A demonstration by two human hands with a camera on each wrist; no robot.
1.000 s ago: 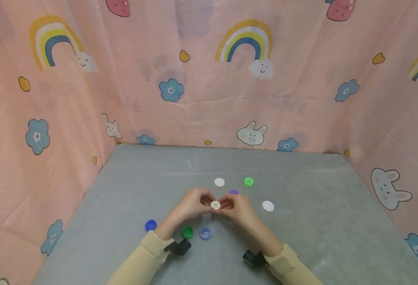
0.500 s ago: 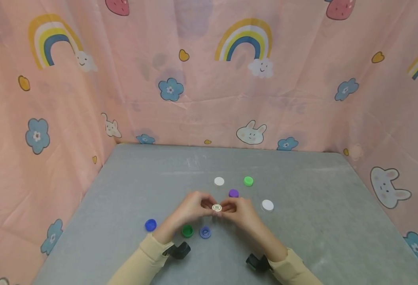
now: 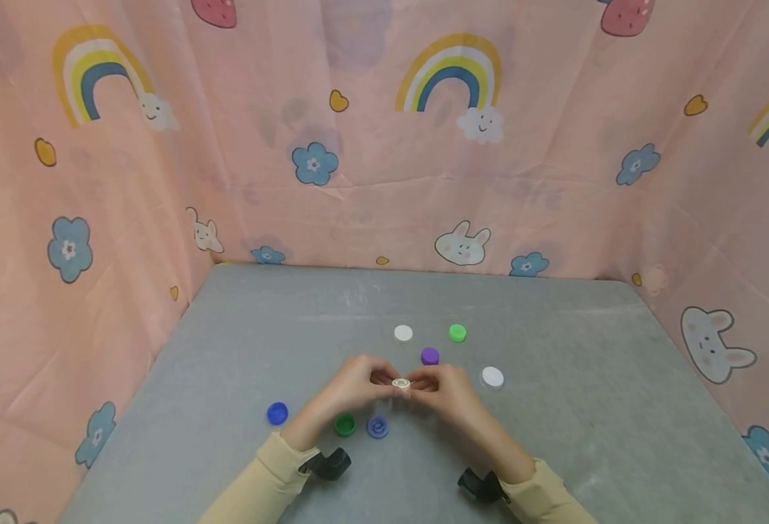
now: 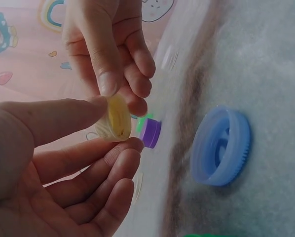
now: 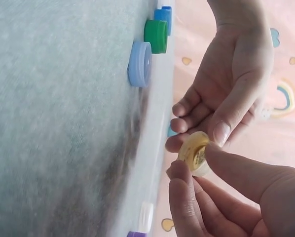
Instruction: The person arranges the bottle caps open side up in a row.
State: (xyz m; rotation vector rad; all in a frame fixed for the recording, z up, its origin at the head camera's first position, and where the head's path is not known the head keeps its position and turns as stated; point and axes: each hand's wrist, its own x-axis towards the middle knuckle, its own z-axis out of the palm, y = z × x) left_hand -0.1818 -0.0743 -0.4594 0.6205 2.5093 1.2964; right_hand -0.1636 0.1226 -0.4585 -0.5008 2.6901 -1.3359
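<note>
A cream bottle cap (image 3: pixel 401 383) is held above the table between both hands. My left hand (image 3: pixel 358 383) pinches its left side between thumb and fingers, and my right hand (image 3: pixel 448 393) pinches the right side. In the left wrist view the cap (image 4: pixel 117 119) stands tilted on edge, showing a ribbed rim and a yellowish hollow inside. From the right wrist, a printed mark shows within the cap (image 5: pixel 194 154). Nearest below the hands lie a light blue cap (image 3: pixel 377 427) and a dark green cap (image 3: pixel 345 425), hollow sides up. A purple cap (image 3: pixel 430 356) sits just beyond.
On the grey table (image 3: pixel 587 407) also lie a blue cap (image 3: pixel 277 413) at left, a white cap (image 3: pixel 403 332) and a bright green cap (image 3: pixel 457 332) farther back, and another white cap (image 3: pixel 492 377) at right. Pink patterned cloth (image 3: pixel 384 196) surrounds the back and sides.
Both hands have come slightly nearer and to the right with the cream cap, uncovering more of the purple cap. The cream cap has tilted, so its face looks narrower in the head view.
</note>
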